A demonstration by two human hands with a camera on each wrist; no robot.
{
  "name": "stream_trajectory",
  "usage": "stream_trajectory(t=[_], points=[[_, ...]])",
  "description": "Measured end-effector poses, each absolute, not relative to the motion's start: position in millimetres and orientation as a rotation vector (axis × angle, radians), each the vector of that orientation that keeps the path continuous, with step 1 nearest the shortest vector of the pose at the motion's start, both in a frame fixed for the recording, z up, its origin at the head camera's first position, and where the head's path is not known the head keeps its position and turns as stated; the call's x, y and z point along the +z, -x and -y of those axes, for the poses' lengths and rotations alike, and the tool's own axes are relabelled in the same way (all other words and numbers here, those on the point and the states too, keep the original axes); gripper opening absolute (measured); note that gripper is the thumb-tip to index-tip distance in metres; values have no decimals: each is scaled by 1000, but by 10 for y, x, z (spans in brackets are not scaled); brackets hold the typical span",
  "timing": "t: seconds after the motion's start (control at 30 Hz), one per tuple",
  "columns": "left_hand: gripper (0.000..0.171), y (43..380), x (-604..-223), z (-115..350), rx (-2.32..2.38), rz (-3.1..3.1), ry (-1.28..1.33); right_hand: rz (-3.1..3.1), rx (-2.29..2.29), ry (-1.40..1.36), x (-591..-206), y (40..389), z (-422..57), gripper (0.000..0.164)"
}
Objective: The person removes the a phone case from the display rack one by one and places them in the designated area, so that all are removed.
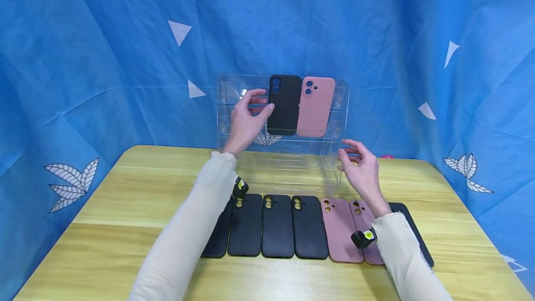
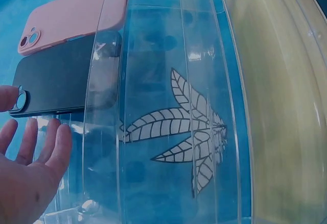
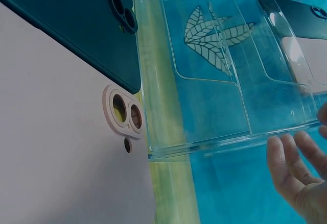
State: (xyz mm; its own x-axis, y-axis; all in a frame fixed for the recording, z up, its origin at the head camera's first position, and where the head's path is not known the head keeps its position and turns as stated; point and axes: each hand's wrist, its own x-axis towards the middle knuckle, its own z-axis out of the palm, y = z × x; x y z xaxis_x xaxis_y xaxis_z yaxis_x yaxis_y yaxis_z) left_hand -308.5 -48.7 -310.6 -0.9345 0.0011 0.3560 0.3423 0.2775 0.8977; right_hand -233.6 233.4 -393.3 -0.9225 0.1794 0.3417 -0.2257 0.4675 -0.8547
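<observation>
A black phone case [image 1: 285, 106] and a pink phone case [image 1: 316, 107] lean side by side on the upper tier of a clear stepped display stand [image 1: 288, 185]. My left hand [image 1: 246, 122] is beside the black case, thumb and fingers spread apart. In the left wrist view its thumb is near the camera cutout, the fingers bent loosely below the case; whether the thumb touches is unclear. By the stand's right side hovers my right hand [image 1: 362, 171], fingers loosely bent. Its fingertips [image 3: 276, 145] lie close to the clear side edge, with nothing gripped.
Along the table [image 1: 104, 245] in front of the stand lies a row of phone cases: several black ones [image 1: 277, 231], then pink ones [image 1: 343, 236], and a dark one [image 1: 411, 226] partly under the right forearm. A blue patterned cloth [image 1: 125, 36] hangs behind.
</observation>
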Motion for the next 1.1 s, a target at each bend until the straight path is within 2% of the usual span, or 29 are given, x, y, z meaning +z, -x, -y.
stream_trajectory(t=[0.27, 0.5, 0.8, 1.1], points=[[43, 3129, -3115, 423, -1657, 2298, 247, 2345, 1447, -16, -3929, 2341, -2331, 37], [42, 3145, -3151, 379, -1635, 2316, 211, 2354, 1444, -31, -3742, 2207, -2213, 36], [36, 3159, -3183, 358, -1623, 2235, 210, 2336, 1441, -39, -3950, 2348, -2332, 37], [33, 3173, -3165, 406, -1714, 2148, 257, 2349, 1433, -24, -3936, 2338, -2321, 37]])
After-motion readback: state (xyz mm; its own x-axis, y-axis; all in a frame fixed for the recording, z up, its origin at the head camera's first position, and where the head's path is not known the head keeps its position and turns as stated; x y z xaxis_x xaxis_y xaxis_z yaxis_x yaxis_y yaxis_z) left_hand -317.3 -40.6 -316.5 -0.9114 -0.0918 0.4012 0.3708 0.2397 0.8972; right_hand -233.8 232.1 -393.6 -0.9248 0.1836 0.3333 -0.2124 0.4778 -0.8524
